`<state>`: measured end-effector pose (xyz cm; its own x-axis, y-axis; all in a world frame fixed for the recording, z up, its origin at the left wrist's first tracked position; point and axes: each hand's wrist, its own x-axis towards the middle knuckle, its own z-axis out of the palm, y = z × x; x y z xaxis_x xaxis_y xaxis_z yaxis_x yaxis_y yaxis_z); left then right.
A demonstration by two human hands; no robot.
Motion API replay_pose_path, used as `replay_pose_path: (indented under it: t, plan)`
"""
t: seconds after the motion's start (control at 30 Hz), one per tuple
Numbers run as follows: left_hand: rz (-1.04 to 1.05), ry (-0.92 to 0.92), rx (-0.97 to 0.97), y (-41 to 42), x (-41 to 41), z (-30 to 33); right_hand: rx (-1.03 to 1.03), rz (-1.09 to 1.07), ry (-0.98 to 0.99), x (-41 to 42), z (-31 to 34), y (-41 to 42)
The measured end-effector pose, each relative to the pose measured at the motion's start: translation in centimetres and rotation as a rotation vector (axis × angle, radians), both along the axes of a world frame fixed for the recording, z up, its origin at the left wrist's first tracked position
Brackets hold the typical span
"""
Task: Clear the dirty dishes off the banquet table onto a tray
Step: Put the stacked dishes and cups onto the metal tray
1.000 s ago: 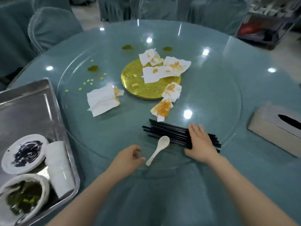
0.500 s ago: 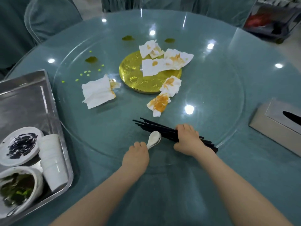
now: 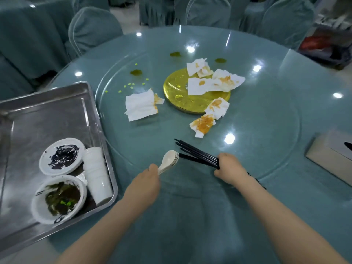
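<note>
Chopsticks (image 3: pixel 198 155): your R hand (image 3: pixel 229 169) fisted round bundle, tips pointing left; L hand (image 3: pixel 145 184) grips spoon (image 3: pixel 169 161) handle, knuckles up, over tabletop (image 3: pixel 266 121).

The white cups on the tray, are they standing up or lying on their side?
Lying on their side: the stack of white cups rests lengthwise on the tray floor beside the dirty bowls.

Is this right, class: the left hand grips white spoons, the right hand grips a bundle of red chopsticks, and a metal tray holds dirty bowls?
Not quite. The head view shows the chopsticks in the right hand are black, not red. The rest stands: the left hand grips white spoons, and the metal tray holds dirty bowls.
</note>
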<state>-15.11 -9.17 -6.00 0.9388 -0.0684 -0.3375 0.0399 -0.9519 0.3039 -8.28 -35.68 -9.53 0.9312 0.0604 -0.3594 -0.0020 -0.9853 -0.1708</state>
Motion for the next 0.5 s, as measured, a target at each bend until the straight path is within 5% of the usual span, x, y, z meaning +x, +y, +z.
replay_pose_path:
  t: [0.4, 0.5]
  plan:
    - [0.279, -0.135, -0.051, 13.3, -7.5, 4.3, -0.133, -0.015, 0.024, -3.6, 0.8, 5.9]
    - [0.384, -0.118, -0.19, 16.4, -9.4, 4.3, -0.148, -0.055, 0.011, -3.7, 1.3, 7.1]
